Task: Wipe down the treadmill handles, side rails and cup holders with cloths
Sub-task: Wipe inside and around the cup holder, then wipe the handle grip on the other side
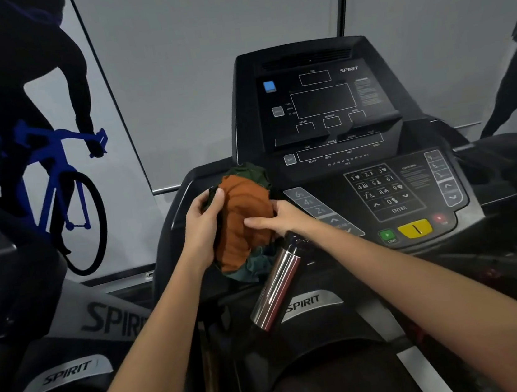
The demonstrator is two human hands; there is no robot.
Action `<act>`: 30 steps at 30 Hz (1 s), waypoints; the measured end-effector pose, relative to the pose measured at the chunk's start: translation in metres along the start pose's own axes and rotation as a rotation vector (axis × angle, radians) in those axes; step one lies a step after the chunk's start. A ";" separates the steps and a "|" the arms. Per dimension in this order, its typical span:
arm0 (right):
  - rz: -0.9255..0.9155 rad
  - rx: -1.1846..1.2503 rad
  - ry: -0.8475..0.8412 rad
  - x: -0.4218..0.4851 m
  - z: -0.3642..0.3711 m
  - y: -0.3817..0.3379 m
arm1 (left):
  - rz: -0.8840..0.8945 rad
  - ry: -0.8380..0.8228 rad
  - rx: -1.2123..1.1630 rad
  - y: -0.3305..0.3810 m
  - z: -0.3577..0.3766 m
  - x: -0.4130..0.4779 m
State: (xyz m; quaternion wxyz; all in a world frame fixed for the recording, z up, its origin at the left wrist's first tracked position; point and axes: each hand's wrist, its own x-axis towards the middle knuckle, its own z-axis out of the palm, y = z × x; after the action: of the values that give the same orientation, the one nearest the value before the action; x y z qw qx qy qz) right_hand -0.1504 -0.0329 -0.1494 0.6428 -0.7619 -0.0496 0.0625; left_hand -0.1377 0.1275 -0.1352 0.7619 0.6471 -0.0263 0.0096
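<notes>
You are at the sorting step: no handle, rail or cup holder is being wiped yet. The bundle of cloths [242,230] sits bunched at the left end of the treadmill [323,100] console, just beside the keypad [380,190], with 1 orange cloth [235,205] on top and darker green ones under it. Your left hand [203,225] grips the bundle's left edge, thumb curled over the top. Your right hand [274,218] lies across the orange cloth, fingers reaching left; whether it pinches a fold cannot be told. A steel bottle [278,284] hangs tilted just under that wrist, its hold hidden. Next, you likely need to free 1 cloth and park the bottle.
</notes>
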 end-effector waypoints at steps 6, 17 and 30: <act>-0.044 0.037 0.055 -0.020 -0.006 -0.013 | 0.057 -0.024 0.083 0.000 -0.003 -0.017; -0.243 0.073 0.278 -0.074 -0.038 -0.046 | 0.265 0.055 0.071 0.033 0.040 -0.044; -0.352 0.084 0.574 -0.165 -0.099 -0.048 | 0.321 -0.159 -0.049 0.042 0.121 -0.098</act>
State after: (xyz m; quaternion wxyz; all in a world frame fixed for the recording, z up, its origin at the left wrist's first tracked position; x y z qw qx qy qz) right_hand -0.2973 -0.1470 -0.0808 0.6624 -0.7010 0.0052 -0.2643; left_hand -0.2412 0.0171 -0.0791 0.7615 0.6148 -0.1895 0.0792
